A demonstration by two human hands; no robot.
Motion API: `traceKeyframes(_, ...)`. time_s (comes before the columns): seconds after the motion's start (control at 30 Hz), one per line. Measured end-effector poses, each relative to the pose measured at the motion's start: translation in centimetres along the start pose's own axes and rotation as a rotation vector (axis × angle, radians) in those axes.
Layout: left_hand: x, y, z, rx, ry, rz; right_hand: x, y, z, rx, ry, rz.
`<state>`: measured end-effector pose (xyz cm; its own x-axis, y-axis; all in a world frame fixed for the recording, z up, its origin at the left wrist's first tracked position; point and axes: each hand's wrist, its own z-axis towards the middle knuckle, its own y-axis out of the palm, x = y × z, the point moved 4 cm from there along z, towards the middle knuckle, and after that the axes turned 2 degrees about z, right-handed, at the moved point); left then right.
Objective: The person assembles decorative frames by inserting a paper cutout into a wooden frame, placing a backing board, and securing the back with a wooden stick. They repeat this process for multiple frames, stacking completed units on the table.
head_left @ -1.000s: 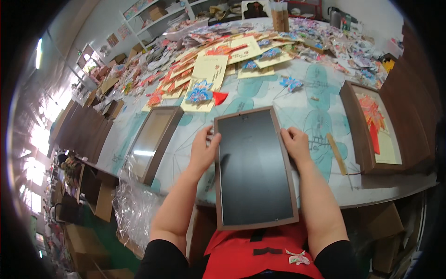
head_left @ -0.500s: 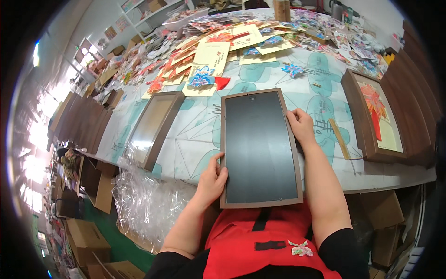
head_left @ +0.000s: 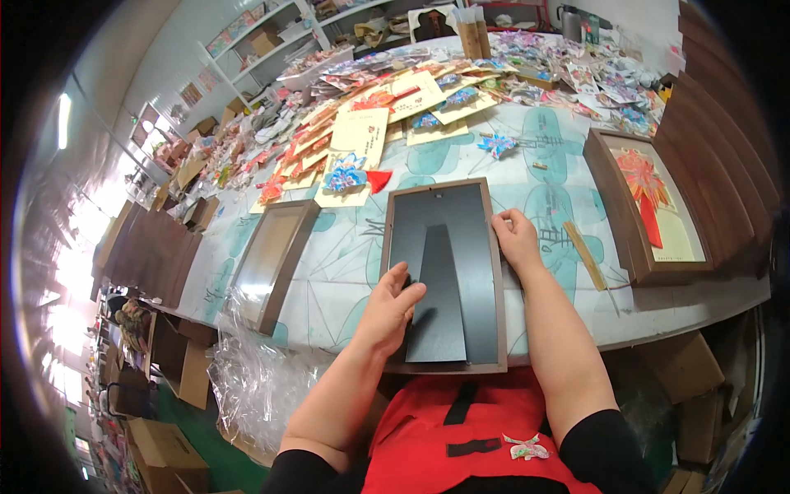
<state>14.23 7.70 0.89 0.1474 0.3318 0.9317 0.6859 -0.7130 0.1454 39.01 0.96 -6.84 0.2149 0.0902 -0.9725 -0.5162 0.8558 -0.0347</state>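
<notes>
A brown box-shaped picture frame (head_left: 499, 329) rests face down at the table's near edge, right in front of me. Its black backing board (head_left: 477, 255) faces up, with a tapered black stand leg (head_left: 444, 317) on it. My left hand (head_left: 385, 309) hovers over the left side, thumb and fingers apart beside the leg, and holds nothing. On the right, my right hand (head_left: 518, 240) grips the frame's edge with bent fingers. Whether the leg lies flat or is slightly raised I cannot tell.
A glazed empty-looking frame (head_left: 276, 255) lies to the left, above crumpled clear plastic (head_left: 259, 375). Rightward stand a frame with a red tasselled ornament (head_left: 646, 189) and stacked brown frames (head_left: 724, 156). Cream cards (head_left: 360, 136), a blue flower ornament (head_left: 498, 146) and a tan strip (head_left: 584, 255) occupy the table.
The stand leg now shows on the backing board, which looked plain before. My left hand has left the frame's left edge and come over the board. My right hand still holds the right edge.
</notes>
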Motion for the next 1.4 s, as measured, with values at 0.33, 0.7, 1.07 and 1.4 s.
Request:
traceKeyframes(0.33, 1.9, -1.1, -0.4, 0.038, 0.325, 0.008, 0.2, 0.4, 0.1, -0.043, 0.059, 0.072)
traceKeyframes(0.7, 11.0, -17.7, -4.6, 0.169, 0.420, 0.039, -1.2, 0.3, -0.3, -0.057, 0.078, -0.074)
traceKeyframes(1.07, 4.9, -24.1, 1.7, 0.331, 0.024, 0.714, -2.6, 0.5, 0.1, -0.104, 0.056, -0.277)
traceKeyframes(1.4, 12.2, -13.3, 21.8, 0.071, 0.411, 0.867, -0.8, -3.4, 3.7, 0.115, 0.117, -0.181)
